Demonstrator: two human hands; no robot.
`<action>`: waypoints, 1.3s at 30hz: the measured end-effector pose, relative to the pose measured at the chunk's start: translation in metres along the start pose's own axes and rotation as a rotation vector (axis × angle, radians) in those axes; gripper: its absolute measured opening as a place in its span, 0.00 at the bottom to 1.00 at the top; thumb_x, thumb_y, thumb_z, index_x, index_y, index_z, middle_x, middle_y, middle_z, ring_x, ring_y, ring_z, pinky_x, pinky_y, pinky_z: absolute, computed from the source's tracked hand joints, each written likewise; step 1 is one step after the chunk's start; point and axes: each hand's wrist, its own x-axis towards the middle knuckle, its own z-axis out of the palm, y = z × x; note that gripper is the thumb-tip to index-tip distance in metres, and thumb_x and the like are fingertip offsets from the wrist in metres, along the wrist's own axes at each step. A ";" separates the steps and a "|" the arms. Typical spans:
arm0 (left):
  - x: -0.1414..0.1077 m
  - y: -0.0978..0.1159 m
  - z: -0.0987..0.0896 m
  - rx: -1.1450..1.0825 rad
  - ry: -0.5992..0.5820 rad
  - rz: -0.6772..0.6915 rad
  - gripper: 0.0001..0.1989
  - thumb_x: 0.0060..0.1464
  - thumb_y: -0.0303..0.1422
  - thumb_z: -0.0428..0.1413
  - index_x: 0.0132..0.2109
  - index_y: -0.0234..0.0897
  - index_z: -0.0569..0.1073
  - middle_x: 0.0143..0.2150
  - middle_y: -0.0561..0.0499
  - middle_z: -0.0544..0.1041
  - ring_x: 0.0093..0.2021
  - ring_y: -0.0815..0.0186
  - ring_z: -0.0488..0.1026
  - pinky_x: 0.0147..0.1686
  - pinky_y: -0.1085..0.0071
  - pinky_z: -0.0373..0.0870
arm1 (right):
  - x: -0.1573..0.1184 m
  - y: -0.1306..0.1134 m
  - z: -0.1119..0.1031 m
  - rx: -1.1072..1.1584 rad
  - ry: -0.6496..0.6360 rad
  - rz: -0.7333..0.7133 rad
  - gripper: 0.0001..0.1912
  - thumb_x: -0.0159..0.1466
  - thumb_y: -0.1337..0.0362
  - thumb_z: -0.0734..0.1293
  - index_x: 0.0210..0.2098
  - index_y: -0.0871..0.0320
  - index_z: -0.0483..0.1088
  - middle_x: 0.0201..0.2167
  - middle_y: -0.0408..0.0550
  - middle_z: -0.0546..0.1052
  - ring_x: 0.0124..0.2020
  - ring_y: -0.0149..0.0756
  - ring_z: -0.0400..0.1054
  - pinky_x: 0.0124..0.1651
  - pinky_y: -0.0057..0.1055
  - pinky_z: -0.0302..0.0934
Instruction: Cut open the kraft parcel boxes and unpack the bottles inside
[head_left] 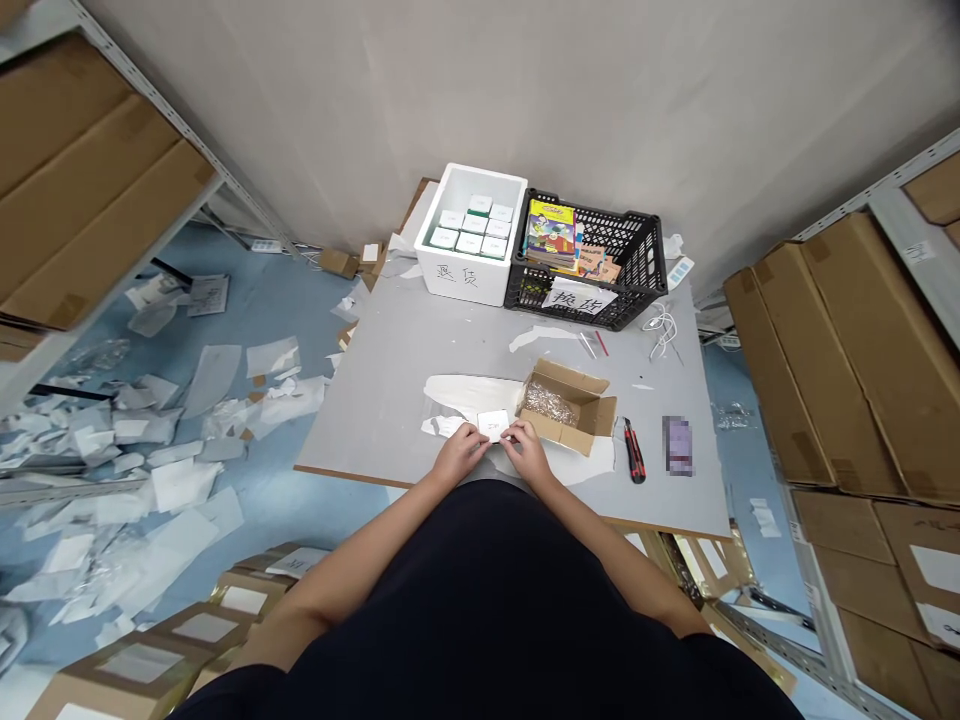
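Here at centre frame, the small box (493, 424) shows smooth, matt white card! Just right of it, the open carton (604, 414): dull brown cardboard, with glossy, crinkled clear plastic wrap (550, 403) inside. Up top, the foam box (491, 284) looks matt white, the crate (654, 222) black latticed plastic. And lower centre, the shirt (495, 600), dark matt cloth!

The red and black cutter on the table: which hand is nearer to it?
Right. The right hand is left of the cutter, at the small white box; the left hand is farther left, at that box's other side.
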 end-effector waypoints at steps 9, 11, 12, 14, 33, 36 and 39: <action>-0.001 -0.014 0.017 -0.531 0.106 -0.451 0.28 0.55 0.40 0.57 0.61 0.40 0.62 0.59 0.40 0.68 0.55 0.59 0.71 0.50 0.62 0.73 | 0.003 0.007 0.011 0.271 0.058 0.217 0.18 0.63 0.55 0.62 0.49 0.56 0.69 0.41 0.52 0.74 0.41 0.39 0.72 0.46 0.39 0.69; 0.002 -0.016 0.018 -0.585 0.072 -0.484 0.28 0.56 0.41 0.56 0.61 0.39 0.63 0.60 0.39 0.68 0.57 0.58 0.70 0.52 0.61 0.71 | 0.006 0.009 0.014 0.343 0.051 0.299 0.24 0.62 0.52 0.63 0.53 0.57 0.67 0.42 0.54 0.75 0.41 0.40 0.73 0.45 0.40 0.70; 0.002 -0.017 0.017 -0.597 0.058 -0.484 0.28 0.56 0.42 0.56 0.62 0.39 0.63 0.61 0.40 0.68 0.57 0.58 0.70 0.54 0.61 0.70 | 0.008 0.010 0.016 0.387 0.028 0.332 0.26 0.61 0.50 0.63 0.54 0.57 0.67 0.44 0.56 0.75 0.44 0.41 0.73 0.46 0.41 0.69; 0.003 -0.018 0.016 -0.605 0.041 -0.470 0.27 0.58 0.42 0.54 0.62 0.39 0.63 0.63 0.41 0.67 0.60 0.57 0.68 0.57 0.60 0.68 | 0.009 0.010 0.019 0.486 -0.030 0.391 0.30 0.59 0.48 0.65 0.56 0.57 0.68 0.51 0.58 0.74 0.50 0.45 0.71 0.48 0.43 0.69; 0.032 0.050 -0.045 -0.512 0.209 -0.471 0.32 0.61 0.47 0.49 0.68 0.40 0.56 0.68 0.47 0.60 0.66 0.58 0.59 0.64 0.61 0.55 | 0.048 -0.068 -0.018 0.755 -0.095 0.216 0.37 0.60 0.46 0.67 0.65 0.55 0.60 0.65 0.49 0.62 0.64 0.44 0.58 0.67 0.44 0.49; 0.055 0.065 -0.065 -0.506 0.297 -0.446 0.32 0.60 0.47 0.51 0.67 0.39 0.59 0.67 0.46 0.61 0.65 0.57 0.60 0.64 0.62 0.56 | 0.073 -0.087 -0.031 0.745 -0.113 0.150 0.35 0.62 0.48 0.66 0.65 0.54 0.60 0.64 0.47 0.62 0.64 0.43 0.58 0.67 0.43 0.49; 0.084 0.070 -0.091 -0.505 0.365 -0.388 0.32 0.59 0.47 0.53 0.66 0.39 0.61 0.66 0.46 0.63 0.65 0.56 0.61 0.64 0.61 0.57 | 0.108 -0.106 -0.040 0.705 -0.091 0.092 0.34 0.62 0.49 0.66 0.64 0.55 0.61 0.63 0.47 0.64 0.64 0.43 0.59 0.67 0.42 0.51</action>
